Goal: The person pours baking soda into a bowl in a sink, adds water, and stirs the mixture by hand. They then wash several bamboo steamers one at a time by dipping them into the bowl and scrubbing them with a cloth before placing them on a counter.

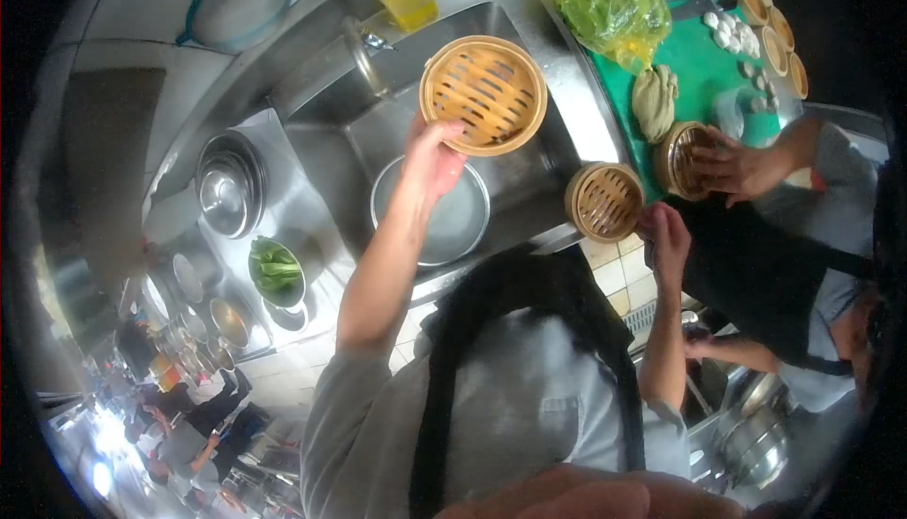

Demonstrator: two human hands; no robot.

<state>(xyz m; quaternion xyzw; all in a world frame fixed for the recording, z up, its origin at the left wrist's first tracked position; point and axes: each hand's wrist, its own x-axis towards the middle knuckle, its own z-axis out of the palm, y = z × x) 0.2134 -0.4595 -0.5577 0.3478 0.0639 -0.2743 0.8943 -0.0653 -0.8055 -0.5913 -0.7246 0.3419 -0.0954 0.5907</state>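
Note:
My left hand grips the near rim of a round bamboo steamer basket, raised over the metal sink with its slatted base showing. My right hand is closed on the edge of a second, smaller-looking bamboo steamer by the sink's right front corner. Beneath my left wrist, a round metal basin with what looks like water sits in the sink. Just right of my right hand, a co-worker's hand rests on another bamboo steamer.
A co-worker in a black apron stands close on the right. The green board holds white dough pieces, a cloth and a bag of greens. Left of the sink are stacked metal bowls and leafy greens. A tap overhangs the sink.

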